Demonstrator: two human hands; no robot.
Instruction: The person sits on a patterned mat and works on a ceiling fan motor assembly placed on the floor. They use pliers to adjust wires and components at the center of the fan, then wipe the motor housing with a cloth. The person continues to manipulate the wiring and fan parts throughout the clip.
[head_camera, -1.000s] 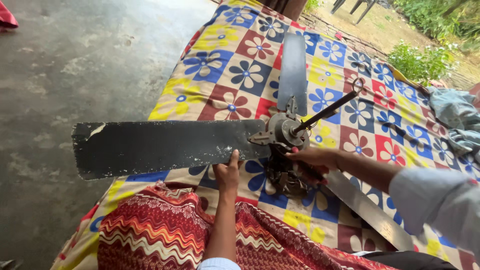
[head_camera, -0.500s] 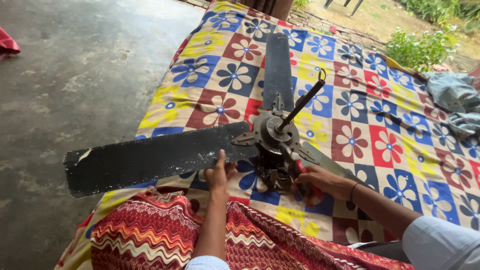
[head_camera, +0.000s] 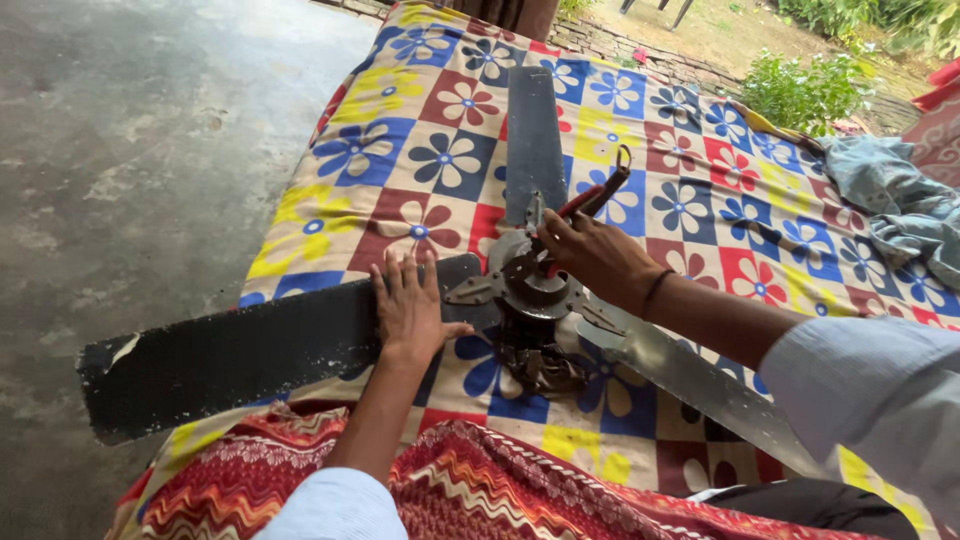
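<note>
Head view only: a dusty black three-bladed ceiling fan (head_camera: 525, 285) lies flat on a bed covered by a patchwork sheet of blue, red, yellow and cream flower squares (head_camera: 420, 150), its hub near the bed's near edge, about midway along it. The left hand (head_camera: 408, 310) rests palm down, fingers spread, on the long black blade (head_camera: 230, 355) that sticks out past the bed's left edge over the grey concrete floor (head_camera: 130, 150); it presses on the blade, clasping nothing. The right hand (head_camera: 592, 255) is closed around the red handles of a pair of pliers (head_camera: 597, 200) at the grey metal hub (head_camera: 530, 282); the plier tips are hidden behind the fingers, so what they bite cannot be told. A second blade (head_camera: 532, 140) points to the far edge, a third, shinier blade (head_camera: 700, 385) runs to the near right corner under the right forearm. A red zigzag-patterned cloth (head_camera: 480, 490) drapes the near edge; a crumpled blue-grey garment (head_camera: 890, 200) lies at the right edge. Risks, as a judgement: the overhanging blade is unsupported past the bed, so if the left palm slips on the dust the fan could spin or tip; the pliers could slip off the hub and nick knuckles; any loose small part would vanish into the busy sheet.
</note>
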